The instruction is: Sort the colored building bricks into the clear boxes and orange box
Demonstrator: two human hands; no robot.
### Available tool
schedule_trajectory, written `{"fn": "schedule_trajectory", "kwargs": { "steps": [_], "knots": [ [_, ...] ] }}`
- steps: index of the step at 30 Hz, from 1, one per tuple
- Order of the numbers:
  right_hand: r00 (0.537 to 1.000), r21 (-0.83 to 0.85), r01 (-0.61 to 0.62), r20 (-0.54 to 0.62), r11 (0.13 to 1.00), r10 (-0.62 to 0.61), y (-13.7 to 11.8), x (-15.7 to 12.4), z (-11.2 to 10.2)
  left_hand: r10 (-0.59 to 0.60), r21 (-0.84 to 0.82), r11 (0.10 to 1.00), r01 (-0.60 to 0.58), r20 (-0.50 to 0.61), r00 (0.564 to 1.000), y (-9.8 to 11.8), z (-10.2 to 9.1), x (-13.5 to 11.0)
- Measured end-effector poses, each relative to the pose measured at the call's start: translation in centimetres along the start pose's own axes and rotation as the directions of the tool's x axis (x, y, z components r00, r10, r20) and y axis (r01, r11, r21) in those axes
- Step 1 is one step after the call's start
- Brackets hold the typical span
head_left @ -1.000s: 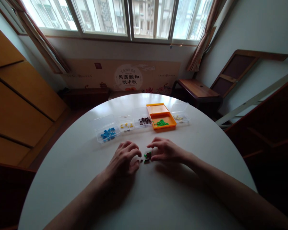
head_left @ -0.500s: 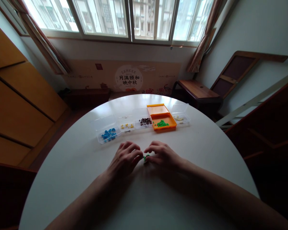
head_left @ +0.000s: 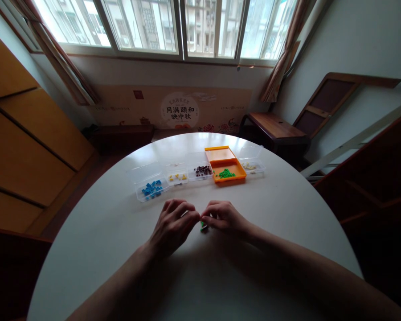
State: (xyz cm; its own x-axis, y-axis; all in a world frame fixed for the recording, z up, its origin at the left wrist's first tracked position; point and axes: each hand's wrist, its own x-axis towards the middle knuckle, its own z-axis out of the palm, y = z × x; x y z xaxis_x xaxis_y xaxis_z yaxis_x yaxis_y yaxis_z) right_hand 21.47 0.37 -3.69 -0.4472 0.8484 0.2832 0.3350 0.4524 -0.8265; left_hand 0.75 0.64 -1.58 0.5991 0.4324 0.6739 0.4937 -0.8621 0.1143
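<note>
A small build of toy building bricks [head_left: 204, 227], green and dark, is at the centre of the white table, just under my fingertips. My right hand [head_left: 223, 216] pinches at its upper end, thumb against index finger. Close against it, my left hand [head_left: 176, 223] is closed too, its thumb and index tips meeting the right fingertips. What the left fingers hold, if anything, is too small to make out. Beyond the hands, green bricks [head_left: 226, 173] lie in an open orange case [head_left: 230, 179], and blue bricks [head_left: 152, 189] fill part of a clear box at the left.
Between these stand clear boxes with yellow bricks [head_left: 177, 177] and dark brown bricks [head_left: 202, 170]. Cream-coloured pieces [head_left: 249, 166] lie in a clear box at the right. All stand open on the round white table [head_left: 103, 240]. A wooden chair [head_left: 277, 125] is behind it.
My right index finger has come down onto the thumb, closing the pinch. The fingertips of both hands have drawn together above the small build, whose dark part now shows more.
</note>
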Motion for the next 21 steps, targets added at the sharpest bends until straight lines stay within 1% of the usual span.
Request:
{"fn": "schedule_trajectory", "kwargs": {
  "steps": [7, 11, 15, 18, 21],
  "knots": [
    [0.999, -0.026, 0.007, -0.038, 1.000, -0.008, 0.0, 0.3, -0.2, -0.029, -0.017, 0.999, 0.029, -0.007, 1.000, -0.1, 0.4, -0.3],
    [0.997, -0.096, 0.024, -0.076, 0.995, -0.031, 0.3, 1.0, -0.7, -0.085, 0.004, 0.996, 0.085, -0.008, 0.996, -0.6, 0.5, -0.9],
    [0.991, -0.196, 0.042, -0.119, 0.980, -0.067, 0.8, 2.4, -1.6, -0.123, 0.013, 0.992, 0.122, 0.003, 0.992, -0.9, 0.3, -1.4],
    [0.975, -0.302, 0.043, -0.195, 0.952, -0.106, 1.2, 4.4, -2.5, -0.114, -0.001, 0.993, 0.114, 0.036, 0.993, -0.9, 0.3, -1.5],
    [0.931, -0.353, -0.041, -0.353, 0.935, -0.092, 1.7, 6.9, -3.5, -0.103, -0.011, 0.994, 0.104, 0.060, 0.993, -1.0, 0.4, -1.5]
  ]
}}
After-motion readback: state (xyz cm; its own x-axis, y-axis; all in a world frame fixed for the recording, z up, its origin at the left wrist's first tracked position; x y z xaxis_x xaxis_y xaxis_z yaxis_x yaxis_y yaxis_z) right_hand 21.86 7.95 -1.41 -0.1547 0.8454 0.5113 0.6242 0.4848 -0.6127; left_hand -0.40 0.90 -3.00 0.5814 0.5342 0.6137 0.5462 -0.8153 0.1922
